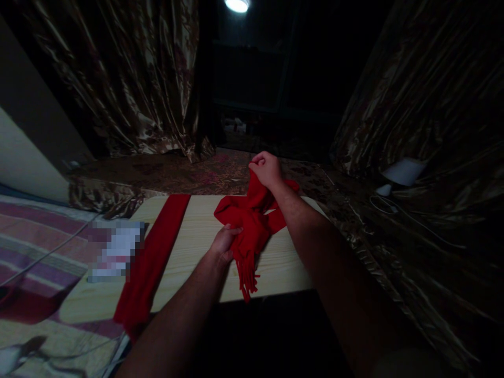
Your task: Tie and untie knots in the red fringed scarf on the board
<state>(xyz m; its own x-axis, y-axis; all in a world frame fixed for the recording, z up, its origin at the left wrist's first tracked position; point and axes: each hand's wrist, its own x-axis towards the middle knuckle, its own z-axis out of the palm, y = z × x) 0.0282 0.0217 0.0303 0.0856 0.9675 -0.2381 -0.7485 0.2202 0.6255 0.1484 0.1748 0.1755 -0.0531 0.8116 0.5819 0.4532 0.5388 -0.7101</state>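
Note:
A red fringed scarf (248, 220) is bunched over a light wooden table (192, 231). My left hand (223, 243) is closed on the scarf near its fringed end, which hangs over the table's front edge. My right hand (266, 169) is a fist gripping the scarf's other part, lifted above the far side of the table. A second red scarf (155, 252) lies flat and stretched out in a long strip on the table's left part, its near end drooping off the edge.
A blurred white item (114, 251) lies at the table's left edge. Patterned curtains (129, 79) hang left and right of a dark window. A white object with a cable (401, 173) rests at right. Striped bedding (35, 236) lies at left.

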